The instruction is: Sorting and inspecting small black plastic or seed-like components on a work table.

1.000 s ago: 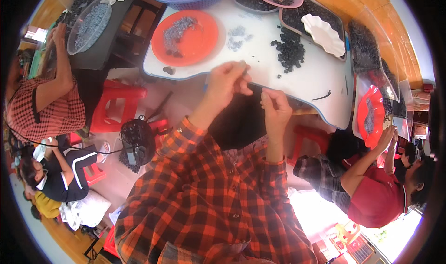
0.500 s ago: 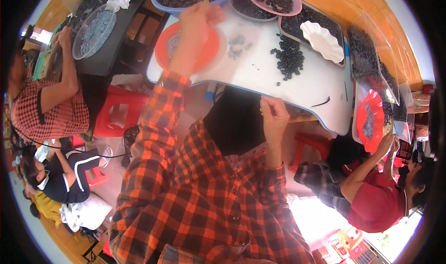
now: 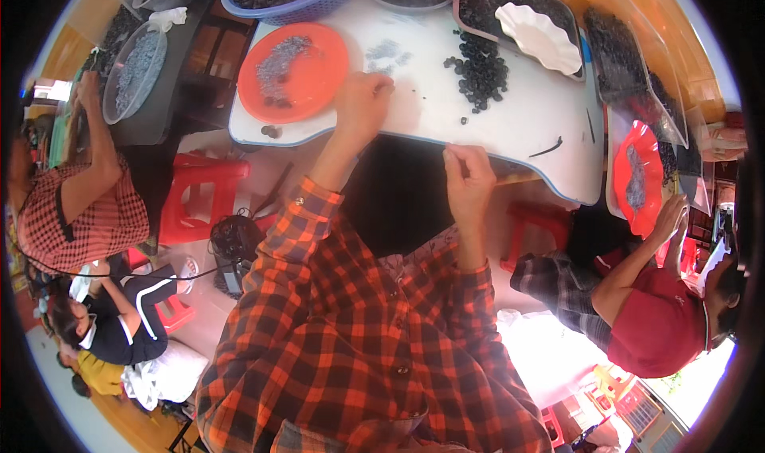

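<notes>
My left hand [image 3: 362, 106] is closed above the near edge of the white table [image 3: 422, 54], just right of an orange plate [image 3: 315, 94]. Its fingers are curled together, and whatever they may hold is hidden. Small grey pieces [image 3: 279, 62] lie in that plate. A few dark round pieces [image 3: 272, 131] sit on the table by its near rim. Over the table's front edge, my right hand [image 3: 470, 178] is pinched, thumb against forefinger; anything between them is too small to make out. Beyond it spreads a pile of small black round parts [image 3: 480, 74].
A blue basket [image 3: 295, 11] of dark parts stands far left on the table. At the far right, a white scalloped dish [image 3: 538, 39] rests on a tray [image 3: 478, 3] of black parts. Co-workers sit left [image 3: 88, 190] and right [image 3: 653, 317], near red stools [image 3: 199, 194].
My left hand has come back from the blue basket toward me and to the right, uncovering the orange plate. My right hand stays pinched near the table edge.
</notes>
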Available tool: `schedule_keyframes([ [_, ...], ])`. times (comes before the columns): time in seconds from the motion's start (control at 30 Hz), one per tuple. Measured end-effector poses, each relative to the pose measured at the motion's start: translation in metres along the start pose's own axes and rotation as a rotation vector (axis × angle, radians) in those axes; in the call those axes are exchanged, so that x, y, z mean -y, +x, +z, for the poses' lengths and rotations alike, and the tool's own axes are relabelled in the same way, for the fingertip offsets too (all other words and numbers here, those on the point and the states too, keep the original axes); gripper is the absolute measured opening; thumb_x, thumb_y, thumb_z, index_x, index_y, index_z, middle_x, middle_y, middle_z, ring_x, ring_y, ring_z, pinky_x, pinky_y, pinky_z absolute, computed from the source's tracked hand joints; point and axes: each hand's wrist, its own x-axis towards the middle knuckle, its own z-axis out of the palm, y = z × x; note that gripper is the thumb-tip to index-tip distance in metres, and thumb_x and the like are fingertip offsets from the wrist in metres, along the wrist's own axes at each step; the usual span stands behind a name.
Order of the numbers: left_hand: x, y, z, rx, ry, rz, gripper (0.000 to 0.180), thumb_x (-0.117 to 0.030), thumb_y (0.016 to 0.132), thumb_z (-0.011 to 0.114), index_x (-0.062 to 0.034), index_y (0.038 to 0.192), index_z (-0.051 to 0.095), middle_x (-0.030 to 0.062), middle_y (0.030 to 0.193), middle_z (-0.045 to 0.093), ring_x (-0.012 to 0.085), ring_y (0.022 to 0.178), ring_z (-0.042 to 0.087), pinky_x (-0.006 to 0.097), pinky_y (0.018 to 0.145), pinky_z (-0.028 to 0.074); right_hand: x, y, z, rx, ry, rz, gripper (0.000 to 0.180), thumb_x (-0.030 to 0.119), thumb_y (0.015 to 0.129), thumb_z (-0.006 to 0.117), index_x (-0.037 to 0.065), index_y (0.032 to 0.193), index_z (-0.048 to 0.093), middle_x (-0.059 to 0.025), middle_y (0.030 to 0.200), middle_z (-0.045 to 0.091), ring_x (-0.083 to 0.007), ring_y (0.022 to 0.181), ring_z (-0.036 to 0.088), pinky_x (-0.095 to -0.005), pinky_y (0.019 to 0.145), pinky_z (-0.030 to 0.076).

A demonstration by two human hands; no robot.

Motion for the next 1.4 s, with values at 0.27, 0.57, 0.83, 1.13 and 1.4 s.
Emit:
schedule_keyframes([
  [0.27,-0.013,0.0,0.018,-0.009,0.057,0.003,0.01,-0.009,0.082,0.064,-0.0048,0.089,0.07,0.0162,0.086,0.062,0.0313,0.077,0.062,0.04,0.069,0.05,-0.005,0.001,-0.004,-0.022,-0.044,-0.019,0.008,0.002,0.085,0.067,0.001,0.092,0.067,-0.0084,0.083,0.061,-0.0156,0.067,0.057,-0.0269,0.06,0.046],
  [0.57,-0.018,0.036,0.032,-0.081,0.212,0.108,0.011,-0.012,0.08,0.063,-0.0071,0.088,0.07,0.0157,0.087,0.059,0.0348,0.081,0.061,0.044,0.072,0.05,-0.007,0.005,-0.011,-0.069,-0.071,0.018,0.008,0.002,0.085,0.067,0.002,0.093,0.068,-0.008,0.084,0.061,-0.0156,0.066,0.057,-0.0273,0.06,0.046],
  [0.83,-0.051,0.029,0.049,0.053,0.151,0.232,0.013,-0.003,0.079,0.063,-0.0057,0.09,0.07,0.0105,0.086,0.062,0.0309,0.08,0.061,0.041,0.069,0.05,-0.015,0.01,-0.01,-0.14,-0.138,-0.045,0.009,0.002,0.085,0.066,0.002,0.093,0.068,-0.01,0.086,0.061,-0.0207,0.07,0.059,-0.0302,0.062,0.048],
  [1.13,-0.065,0.018,0.073,0.156,0.098,0.328,0.028,0.001,0.075,0.058,-0.0108,0.097,0.07,0.0057,0.102,0.06,0.0301,0.091,0.055,0.041,0.073,0.052,-0.032,0.048,-0.017,-0.121,-0.497,-0.17,0.031,0.0,0.077,0.063,0.006,0.107,0.066,-0.0091,0.105,0.06,-0.0301,0.098,0.055,-0.0414,0.084,0.044],
  [1.4,-0.062,0.01,0.065,0.218,0.098,0.327,0.028,0.0,0.075,0.058,-0.0118,0.097,0.07,0.0054,0.101,0.06,0.0299,0.09,0.056,0.04,0.073,0.052,-0.035,0.06,-0.011,-0.033,-0.523,-0.144,0.036,0.003,0.076,0.064,0.008,0.112,0.065,-0.0085,0.111,0.062,-0.0306,0.102,0.054,-0.0411,0.087,0.043],
])
